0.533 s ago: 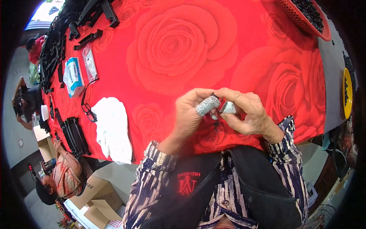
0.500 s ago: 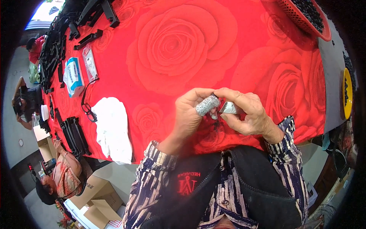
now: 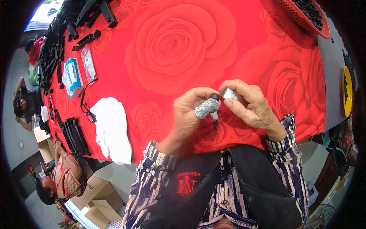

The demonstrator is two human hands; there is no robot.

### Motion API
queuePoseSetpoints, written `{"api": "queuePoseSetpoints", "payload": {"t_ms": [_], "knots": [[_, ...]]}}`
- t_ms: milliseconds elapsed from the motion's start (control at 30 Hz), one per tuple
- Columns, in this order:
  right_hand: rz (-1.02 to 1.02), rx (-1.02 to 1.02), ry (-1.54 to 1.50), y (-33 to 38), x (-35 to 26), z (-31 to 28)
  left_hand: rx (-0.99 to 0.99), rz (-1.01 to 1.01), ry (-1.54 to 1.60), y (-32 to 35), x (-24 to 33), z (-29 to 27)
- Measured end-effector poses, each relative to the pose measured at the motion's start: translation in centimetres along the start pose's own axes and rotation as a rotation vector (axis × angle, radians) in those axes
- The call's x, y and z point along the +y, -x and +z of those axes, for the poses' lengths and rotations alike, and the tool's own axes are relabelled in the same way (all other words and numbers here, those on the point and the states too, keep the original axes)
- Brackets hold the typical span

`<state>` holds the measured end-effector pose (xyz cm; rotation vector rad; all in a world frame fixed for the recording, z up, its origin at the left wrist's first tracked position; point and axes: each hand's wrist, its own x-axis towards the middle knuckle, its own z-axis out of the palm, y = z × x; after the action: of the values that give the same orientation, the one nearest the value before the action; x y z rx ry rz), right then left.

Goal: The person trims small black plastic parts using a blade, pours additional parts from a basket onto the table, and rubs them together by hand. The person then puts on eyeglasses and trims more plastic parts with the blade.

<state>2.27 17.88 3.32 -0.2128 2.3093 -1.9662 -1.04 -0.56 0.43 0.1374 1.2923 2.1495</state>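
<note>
My left hand (image 3: 185,110) pinches a small round black part (image 3: 215,97) between its fingertips. A speckled grey finger cover (image 3: 204,109) wraps the thumb, and something whitish shows on a fingertip below it. My right hand (image 3: 255,107) is closed on a small blade (image 3: 230,94) with a white wrapping, its dark edge beside the black part. Whether the edge touches the part cannot be made out. Black crumbs (image 3: 216,128) lie on the red rose-patterned cloth (image 3: 171,133) under my hands.
White fabric (image 3: 110,131) lies at left, with glasses (image 3: 88,111), a tissue pack (image 3: 72,78) and several black mouldings (image 3: 72,133). A red basket (image 3: 324,30) of black pieces stands far right, above a yellow dish (image 3: 347,108). Co-workers sit along the left side.
My right hand has raised the blade slightly and turned it toward the black part. That part now shows more plainly in my left fingertips, and my left hand has barely shifted.
</note>
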Motion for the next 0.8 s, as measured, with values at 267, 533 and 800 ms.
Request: {"api": "queuePoseSetpoints", "payload": {"t_ms": [267, 533, 800], "knots": [[0.021, -0.045, 0.019, -0.05, 0.36, -0.11, -0.055, -0.017, 0.043, -0.03, -0.04, -0.03], [0.012, -0.079, 0.017, -0.04, 0.42, -0.22, -0.043, -0.045, 0.048, 0.05, 0.11, 0.04], [0.013, -0.018, 0.022, -0.07, 0.38, -0.13, -0.035, -0.069, 0.014, 0.03, 0.26, 0.04]]}}
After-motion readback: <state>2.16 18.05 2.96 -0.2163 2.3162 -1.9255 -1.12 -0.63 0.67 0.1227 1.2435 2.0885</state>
